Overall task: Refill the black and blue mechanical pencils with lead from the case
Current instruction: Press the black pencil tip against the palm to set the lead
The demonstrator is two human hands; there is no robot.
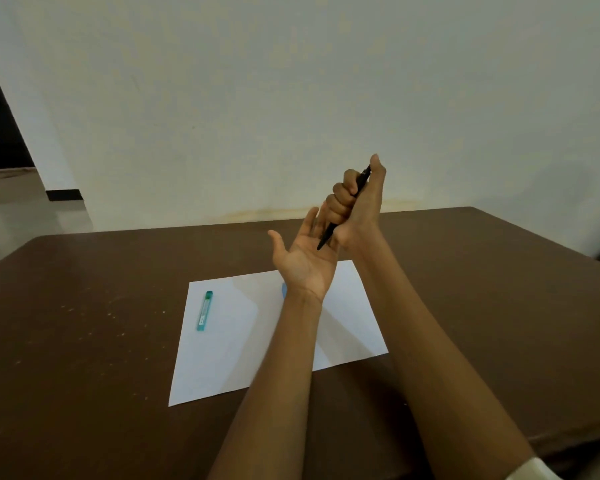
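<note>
Nearest the camera, two bare forearms reach forward over the brown bench, a pale cuff showing at the right wrist in the bottom corner. Under them lies a white sheet of paper, flat on the bench. On the sheet's left part rests the teal lead case, lying lengthwise and well apart from both hands. A small patch of blue peeps out on the paper just beside the left wrist; it may be the blue pencil, but most of it is hidden by the arm. Farther out and raised above the bench, the left hand is spread wide, palm up, fingers relaxed, holding nothing. Just beyond it the right hand is curled in a fist round the black mechanical pencil, thumb at the upper end, the lower tip pointing down onto the left palm. Behind stands a plain pale wall.
</note>
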